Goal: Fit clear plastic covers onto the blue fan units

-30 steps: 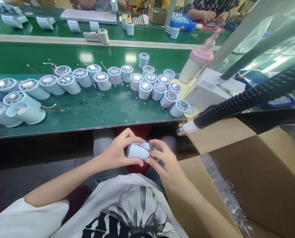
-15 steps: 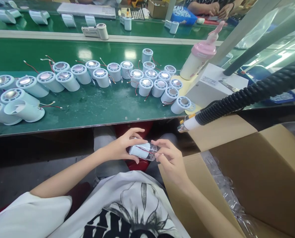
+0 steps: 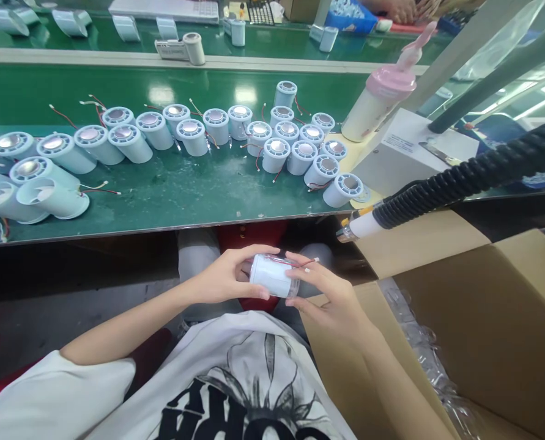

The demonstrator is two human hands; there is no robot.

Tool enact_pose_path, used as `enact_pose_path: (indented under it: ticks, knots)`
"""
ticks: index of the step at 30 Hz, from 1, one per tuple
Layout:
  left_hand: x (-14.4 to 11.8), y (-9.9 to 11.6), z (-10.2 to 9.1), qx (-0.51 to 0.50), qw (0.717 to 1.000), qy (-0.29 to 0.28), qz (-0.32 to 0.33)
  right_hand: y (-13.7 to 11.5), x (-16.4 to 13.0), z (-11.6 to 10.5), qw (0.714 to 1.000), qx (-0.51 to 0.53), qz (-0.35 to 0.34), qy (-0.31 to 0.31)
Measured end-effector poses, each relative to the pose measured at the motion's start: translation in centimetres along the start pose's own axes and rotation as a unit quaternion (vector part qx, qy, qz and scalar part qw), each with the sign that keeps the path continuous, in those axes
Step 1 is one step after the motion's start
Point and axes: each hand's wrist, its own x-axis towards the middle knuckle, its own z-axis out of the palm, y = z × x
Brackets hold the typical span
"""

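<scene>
Above my lap I hold a light-blue cylindrical housing (image 3: 269,278) lying roughly sideways. My left hand (image 3: 224,276) curves around its left end, thumb below and fingers above. My right hand (image 3: 334,296) grips the other end, where a clear plastic cup (image 3: 295,288) fits against the housing; how deep it sits I cannot tell. Thin red wires with a small white connector (image 3: 317,260) run along the top and stick out past my right fingers. Many similar blue housings (image 3: 276,154) stand on the green bench, several with wires trailing.
An open cardboard box (image 3: 474,318) with clear plastic cups (image 3: 419,342) stands at my right. A black corrugated hose (image 3: 465,171) with a metal nozzle reaches over the bench edge. Behind it are a grey box (image 3: 410,150) and a pink-topped bottle (image 3: 382,98). Another person's hands (image 3: 407,11) show at the far side.
The housing has turned in my hands, so its blue side faces up more and the wires now lie over the top edge. My right fingers have spread around the clear end.
</scene>
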Motion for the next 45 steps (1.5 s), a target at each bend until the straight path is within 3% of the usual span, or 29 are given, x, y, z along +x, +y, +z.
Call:
enact_pose_path:
  ticks: [3, 8, 15, 21, 36, 45]
  knots:
    - [-0.4, 0.6, -0.1, 0.047, 0.999, -0.008, 0.007, -0.1, -0.1, -0.2, 1.0, 0.015, -0.003, -0.007]
    - [-0.8, 1.3, -0.2, 0.119, 0.99, -0.018, 0.074, -0.3, -0.4, -0.3, 0.995, 0.078, 0.058, -0.022]
    - [-0.9, 1.2, -0.4, 0.179, 0.976, -0.026, 0.124, -1.0, -0.5, -0.4, 0.968, 0.197, 0.15, -0.035]
    - [-0.9, 1.1, -0.6, 0.213, 0.966, -0.027, 0.147, -1.6, 0.0, -0.7, 0.949, 0.256, 0.177, -0.041]
    - [-1.0, 1.2, -0.8, 0.247, 0.955, -0.04, 0.161, -1.8, 0.7, 0.3, 0.85, 0.438, 0.294, -0.017]
    - [-1.1, 1.0, -0.9, 0.26, 0.945, -0.05, 0.194, -1.2, 0.6, 1.1, 0.791, 0.492, 0.361, -0.045]
